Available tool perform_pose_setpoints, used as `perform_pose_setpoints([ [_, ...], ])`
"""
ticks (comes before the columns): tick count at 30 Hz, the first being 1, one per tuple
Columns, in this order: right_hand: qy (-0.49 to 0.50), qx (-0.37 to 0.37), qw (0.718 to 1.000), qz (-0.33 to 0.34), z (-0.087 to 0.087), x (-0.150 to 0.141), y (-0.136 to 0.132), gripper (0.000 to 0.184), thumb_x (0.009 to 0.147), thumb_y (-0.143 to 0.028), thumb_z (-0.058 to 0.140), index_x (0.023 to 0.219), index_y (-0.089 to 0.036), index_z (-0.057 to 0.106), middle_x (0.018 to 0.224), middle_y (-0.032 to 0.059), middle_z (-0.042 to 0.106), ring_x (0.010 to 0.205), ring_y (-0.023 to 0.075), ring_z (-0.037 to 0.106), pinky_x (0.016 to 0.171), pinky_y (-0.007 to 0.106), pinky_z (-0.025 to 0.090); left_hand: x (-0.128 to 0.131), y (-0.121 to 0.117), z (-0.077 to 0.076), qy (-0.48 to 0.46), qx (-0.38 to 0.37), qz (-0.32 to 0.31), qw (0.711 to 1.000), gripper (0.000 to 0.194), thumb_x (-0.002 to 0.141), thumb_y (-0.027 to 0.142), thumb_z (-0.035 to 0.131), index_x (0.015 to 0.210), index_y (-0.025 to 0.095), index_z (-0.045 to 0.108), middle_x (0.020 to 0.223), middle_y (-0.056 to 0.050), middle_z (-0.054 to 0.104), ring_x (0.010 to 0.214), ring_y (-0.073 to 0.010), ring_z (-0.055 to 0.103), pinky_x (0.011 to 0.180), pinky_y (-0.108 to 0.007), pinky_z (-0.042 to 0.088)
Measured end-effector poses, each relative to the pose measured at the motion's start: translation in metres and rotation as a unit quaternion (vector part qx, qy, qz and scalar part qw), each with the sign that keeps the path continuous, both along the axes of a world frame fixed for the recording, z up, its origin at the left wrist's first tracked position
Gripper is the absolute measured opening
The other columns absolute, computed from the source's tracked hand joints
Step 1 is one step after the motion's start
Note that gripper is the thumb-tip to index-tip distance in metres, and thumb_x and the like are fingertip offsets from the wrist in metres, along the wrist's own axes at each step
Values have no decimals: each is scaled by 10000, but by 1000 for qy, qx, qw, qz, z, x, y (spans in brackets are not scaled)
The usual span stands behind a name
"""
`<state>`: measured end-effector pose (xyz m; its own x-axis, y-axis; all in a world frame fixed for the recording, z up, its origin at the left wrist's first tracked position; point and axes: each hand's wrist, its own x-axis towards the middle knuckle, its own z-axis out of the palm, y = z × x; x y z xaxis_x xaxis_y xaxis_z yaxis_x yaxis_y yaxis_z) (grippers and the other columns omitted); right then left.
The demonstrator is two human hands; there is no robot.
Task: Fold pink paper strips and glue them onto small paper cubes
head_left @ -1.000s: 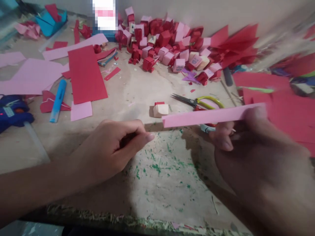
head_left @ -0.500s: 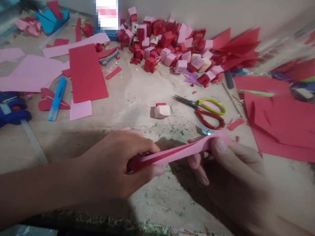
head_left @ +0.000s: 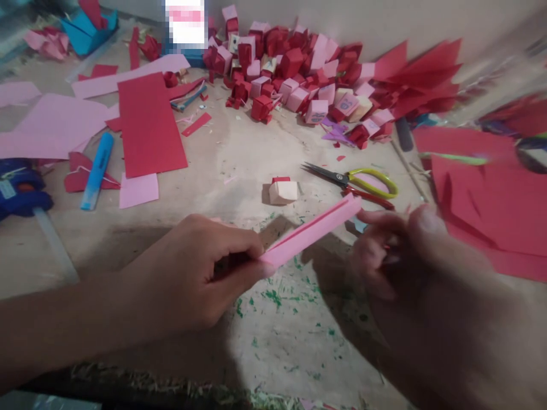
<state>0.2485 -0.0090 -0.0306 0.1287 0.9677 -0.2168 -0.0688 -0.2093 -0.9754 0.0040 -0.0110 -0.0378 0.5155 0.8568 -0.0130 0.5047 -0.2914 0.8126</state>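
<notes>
A folded pink paper strip [head_left: 314, 232] with a red inner side slants up to the right above the table. My left hand [head_left: 213, 267] pinches its lower end between thumb and fingers. Beside the strip's upper end is my right hand [head_left: 410, 262], blurred, its thumb lifted away from the half-curled fingers. One fingertip is at or very near the strip's end; contact is unclear. Behind the strip lie scissors [head_left: 339, 177] with yellow and red handles, the red one partly covered. A small pale paper box [head_left: 283, 191] with a red top edge sits left of them.
Many small red and pink paper boxes [head_left: 294, 62] are heaped along the wall. Red sheets [head_left: 508, 216] lie at right. On the left are a red card [head_left: 151, 125], a blue highlighter [head_left: 97, 171], a blue glue gun [head_left: 21, 188] and pink sheets [head_left: 60, 122].
My right hand has loosened its pinch on the strip and shifted right. The strip now tilts more steeply, its folded end visible, still in my left hand.
</notes>
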Motion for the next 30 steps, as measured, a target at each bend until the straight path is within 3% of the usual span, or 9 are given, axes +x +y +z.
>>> perform_pose_setpoints([
  [4,55,-30,995,83,-3,-14,-6,322,889,-522,753,1071,-257,780,634,11,688,391,101,430,455,300,326,1,-1,1,-4,-24,14,1000,202,955,252,638,767,202,695,521,96,541,446,-30,444,449,-171,310],
  [7,79,-31,989,124,-8,-14,-10,233,925,-446,737,1061,-256,745,735,20,739,414,98,489,492,293,401,0,-3,0,14,-13,26,999,142,925,270,684,794,221,709,534,100,545,450,-35,435,439,-180,292],
  [9,88,-43,984,150,-10,-12,-11,200,937,-425,734,1053,-261,736,792,21,743,442,100,520,478,278,393,-1,-4,0,23,16,33,999,102,915,263,689,823,221,704,565,94,572,468,-42,458,456,-185,310],
  [13,132,-64,975,167,-12,-12,-14,157,898,-396,791,960,-263,735,826,12,728,486,106,548,512,284,463,-1,-5,2,40,100,21,994,81,889,185,652,811,197,632,580,85,555,513,-56,483,524,-199,353],
  [16,152,-55,973,164,-14,-13,-18,286,898,-396,790,1159,-295,735,725,-13,680,514,120,567,557,292,502,-1,-6,5,44,115,-1,992,108,864,127,610,786,193,575,581,85,503,515,-62,446,542,-212,351],
  [19,146,-52,974,163,-17,-11,-21,367,903,-374,778,1253,-289,710,643,-24,634,525,133,567,550,287,488,1,-5,8,40,86,-13,995,109,850,147,629,785,199,559,602,79,502,519,-71,432,559,-225,373],
  [25,147,-44,970,187,-21,-7,-19,213,966,-276,673,1164,-260,751,640,12,650,570,162,586,571,313,479,1,-1,9,9,-19,38,999,211,870,334,760,809,208,602,619,88,528,515,-66,457,483,-201,357],
  [30,138,-20,974,178,-20,-7,-17,146,962,-285,652,1038,-219,758,608,38,626,642,206,589,633,360,478,1,2,7,-69,-113,57,990,143,928,368,717,999,245,740,793,48,716,663,-93,637,544,-184,459],
])
